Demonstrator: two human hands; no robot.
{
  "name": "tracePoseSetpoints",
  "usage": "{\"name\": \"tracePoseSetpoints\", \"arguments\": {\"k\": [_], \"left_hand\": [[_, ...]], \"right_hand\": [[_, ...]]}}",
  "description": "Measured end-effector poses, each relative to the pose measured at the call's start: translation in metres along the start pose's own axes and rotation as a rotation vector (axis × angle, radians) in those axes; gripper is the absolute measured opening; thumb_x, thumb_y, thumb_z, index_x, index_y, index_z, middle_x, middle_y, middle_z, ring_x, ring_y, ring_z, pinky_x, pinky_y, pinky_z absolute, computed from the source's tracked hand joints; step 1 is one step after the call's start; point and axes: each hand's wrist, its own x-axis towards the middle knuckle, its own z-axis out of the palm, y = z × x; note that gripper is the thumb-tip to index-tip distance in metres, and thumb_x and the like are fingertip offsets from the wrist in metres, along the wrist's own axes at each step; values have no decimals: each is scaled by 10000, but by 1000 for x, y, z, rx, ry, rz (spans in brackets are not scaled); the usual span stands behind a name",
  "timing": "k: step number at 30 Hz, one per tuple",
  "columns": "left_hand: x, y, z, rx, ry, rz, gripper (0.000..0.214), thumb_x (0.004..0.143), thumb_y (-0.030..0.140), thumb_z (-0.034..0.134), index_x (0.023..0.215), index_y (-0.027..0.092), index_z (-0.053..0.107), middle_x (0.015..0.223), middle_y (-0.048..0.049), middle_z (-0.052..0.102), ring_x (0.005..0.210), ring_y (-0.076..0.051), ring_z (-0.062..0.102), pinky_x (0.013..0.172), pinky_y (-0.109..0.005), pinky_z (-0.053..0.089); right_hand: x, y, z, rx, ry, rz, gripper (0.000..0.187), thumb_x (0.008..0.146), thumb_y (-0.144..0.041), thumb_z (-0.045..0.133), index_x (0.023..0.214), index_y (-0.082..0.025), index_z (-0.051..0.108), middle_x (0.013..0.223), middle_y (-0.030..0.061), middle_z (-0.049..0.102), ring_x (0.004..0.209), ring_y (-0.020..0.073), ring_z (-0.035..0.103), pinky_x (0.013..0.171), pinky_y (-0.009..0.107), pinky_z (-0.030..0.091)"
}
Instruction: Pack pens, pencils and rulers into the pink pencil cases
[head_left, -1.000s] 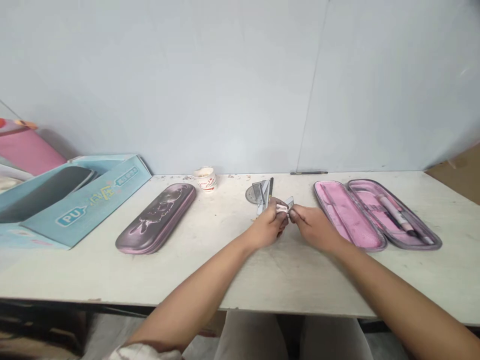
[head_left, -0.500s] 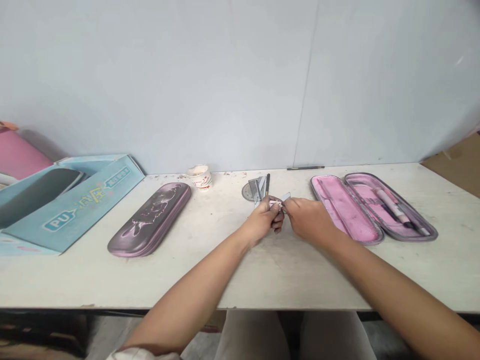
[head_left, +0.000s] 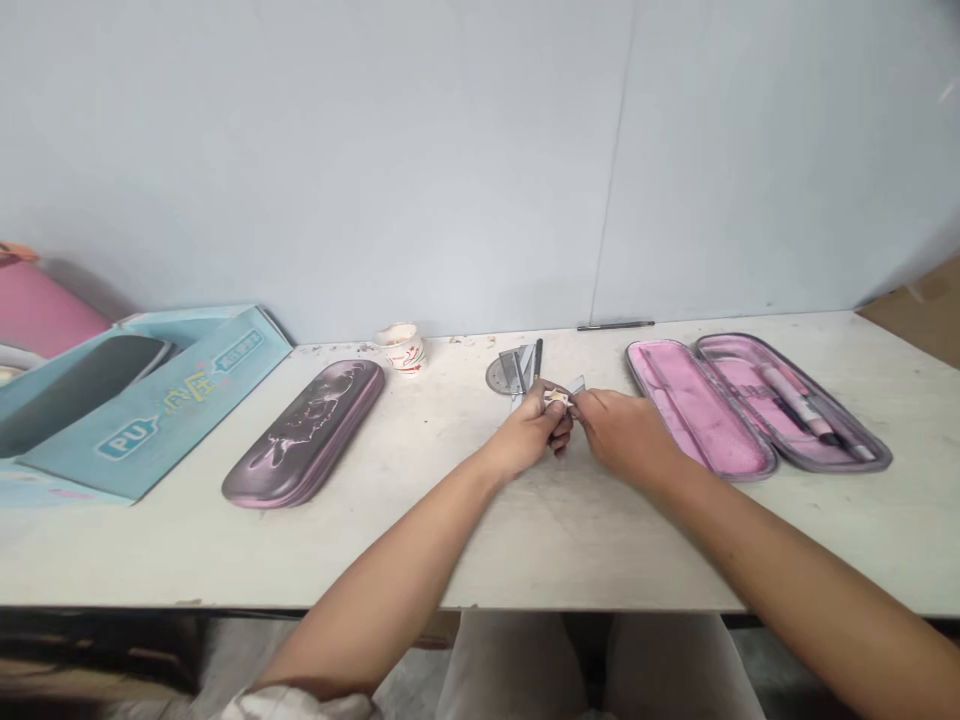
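Note:
My left hand [head_left: 534, 425] is closed, thumb and fingers pinching a small white piece with yellow marks [head_left: 556, 397]; its kind is too small to tell. Right beside it, the closed fingers of my right hand [head_left: 622, 432] meet the piece's right end, and what they grip is hidden. A clear, flat strip [head_left: 576, 384] shows just behind the right fingers. Beyond my left hand lie a clear protractor [head_left: 498, 376], clear set squares or rulers [head_left: 517, 368] and a dark pen [head_left: 538, 357].
An open pink pencil case [head_left: 697, 420] with pens [head_left: 799, 405] lies to the right. A closed dark pencil case [head_left: 307, 432], a paper cup [head_left: 403, 350] and a blue box [head_left: 161, 410] stand left. A thin dark pen [head_left: 615, 325] lies along the wall.
The white piece has turned in my left fingers, so its yellow marks now show. Both hands stay together in nearly the same place; the view has shifted slightly.

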Motion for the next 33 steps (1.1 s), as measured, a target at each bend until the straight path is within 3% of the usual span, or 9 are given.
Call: {"name": "tracePoseSetpoints", "arguments": {"k": [3, 8, 10, 15, 19, 24, 29, 31, 33], "left_hand": [[-4, 4, 2, 98, -68, 11, 125, 883, 330, 377, 892, 223, 312, 599, 77, 368, 477, -63, 355, 475, -197, 347], [-6, 4, 0, 247, -94, 50, 137, 877, 336, 391, 919, 215, 341, 600, 69, 389, 498, -66, 370, 481, -193, 331], [-5, 2, -2, 239, -55, 40, 132, 874, 328, 396, 928, 217, 348, 605, 69, 389, 497, -65, 370, 476, -192, 329], [-1, 2, 0, 42, 58, 26, 139, 865, 326, 415, 883, 217, 330, 603, 76, 373, 482, -60, 370, 480, -199, 361], [-2, 5, 2, 20, 34, 37, 143, 867, 323, 413, 869, 215, 319, 602, 75, 370, 477, -61, 370, 475, -200, 362], [-5, 4, -1, 149, -20, 29, 123, 875, 322, 398, 906, 225, 329, 598, 73, 376, 499, -69, 372, 477, -191, 338], [-7, 5, -2, 252, -90, 69, 108, 891, 313, 353, 944, 220, 341, 605, 65, 384, 515, -78, 373, 485, -202, 337], [-6, 5, -3, 271, -94, 73, 109, 893, 310, 345, 952, 218, 342, 593, 69, 365, 512, -79, 367, 484, -202, 340], [-5, 3, -3, 257, -56, 79, 96, 889, 294, 350, 946, 218, 336, 607, 68, 368, 514, -78, 373, 483, -201, 349]], "right_hand": [[1, 4, -5, 298, -141, 44, 300, 861, -357, 325, 649, -182, 446, 609, 19, 491, 584, 122, 436, 553, 246, 270], [5, 9, -4, 902, -412, 334, 358, 815, -512, 358, 632, -206, 390, 462, -86, 212, 400, 72, 171, 419, 224, 155], [5, 7, -1, 810, -348, 317, 347, 838, -481, 334, 656, -199, 423, 469, -72, 268, 409, 80, 225, 431, 227, 190], [1, 3, 1, 28, -2, 9, 260, 886, -348, 323, 894, -177, 518, 834, 73, 595, 703, 159, 517, 577, 256, 287], [-1, 4, -2, -186, -37, -74, 246, 887, -265, 313, 856, -169, 537, 789, 79, 620, 681, 170, 543, 576, 271, 271], [1, 8, -5, 225, -127, -17, 311, 878, -360, 342, 685, -184, 510, 616, 8, 543, 583, 124, 476, 566, 242, 289], [3, 13, -3, 888, -376, 247, 395, 816, -532, 385, 611, -197, 424, 436, -82, 265, 396, 67, 218, 422, 217, 170], [3, 13, -2, 943, -418, 304, 404, 817, -552, 365, 619, -203, 410, 427, -92, 232, 384, 64, 173, 407, 217, 146], [2, 11, -1, 790, -309, 239, 393, 840, -527, 342, 649, -196, 436, 467, -63, 338, 414, 76, 274, 434, 216, 206]]}}
